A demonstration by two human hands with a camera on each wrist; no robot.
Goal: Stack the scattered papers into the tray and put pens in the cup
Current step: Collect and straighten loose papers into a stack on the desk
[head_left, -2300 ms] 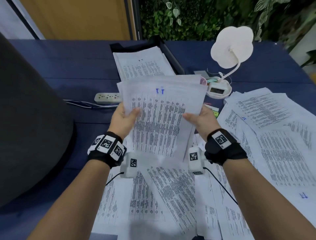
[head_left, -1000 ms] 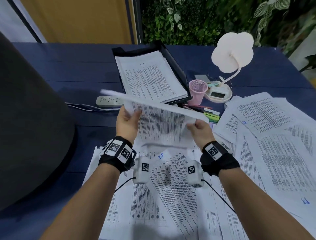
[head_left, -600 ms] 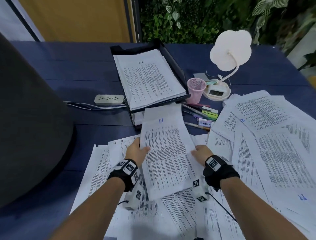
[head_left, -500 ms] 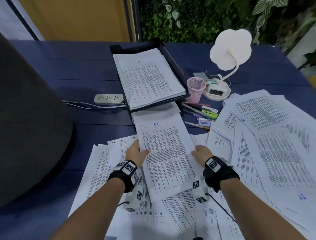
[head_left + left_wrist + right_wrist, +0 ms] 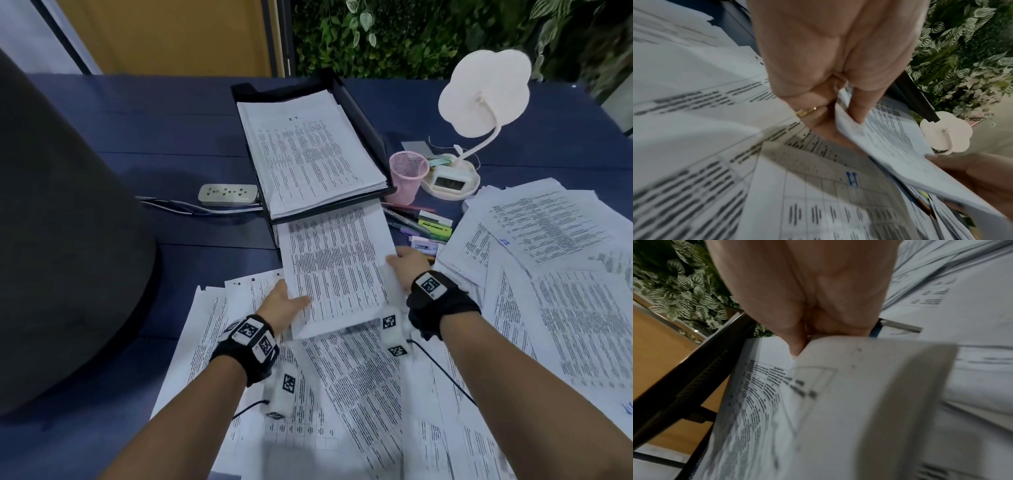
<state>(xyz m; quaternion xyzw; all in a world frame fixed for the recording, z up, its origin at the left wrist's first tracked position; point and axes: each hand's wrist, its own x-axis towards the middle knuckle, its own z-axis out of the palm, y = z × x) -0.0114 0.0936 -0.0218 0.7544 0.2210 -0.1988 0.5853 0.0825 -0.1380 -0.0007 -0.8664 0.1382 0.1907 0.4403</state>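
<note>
A black two-tier tray [image 5: 359, 113] stands at the table's middle back, its top tier full of printed sheets. Both hands hold a paper stack [image 5: 337, 267] whose far end sits inside the tray's lower tier. My left hand [image 5: 284, 305] pinches the stack's near-left edge, thumb on top [image 5: 857, 110]. My right hand [image 5: 406, 263] grips the right edge, thumb on the sheet [image 5: 795, 345]. A pink mesh cup [image 5: 407, 176] stands right of the tray, empty as far as I can see. Pens and highlighters [image 5: 424, 224] lie on the table in front of the cup.
Loose printed papers [image 5: 548, 274] cover the table's right side and the near middle [image 5: 342, 394]. A white desk lamp with a clock base [image 5: 455, 178] stands behind the cup. A power strip [image 5: 227, 194] lies left of the tray. A large dark rounded object [image 5: 58, 222] fills the left.
The stack was held upright in the air, then was lowered flat. Over the last half second both hands have slid it forward into the tray's lower tier.
</note>
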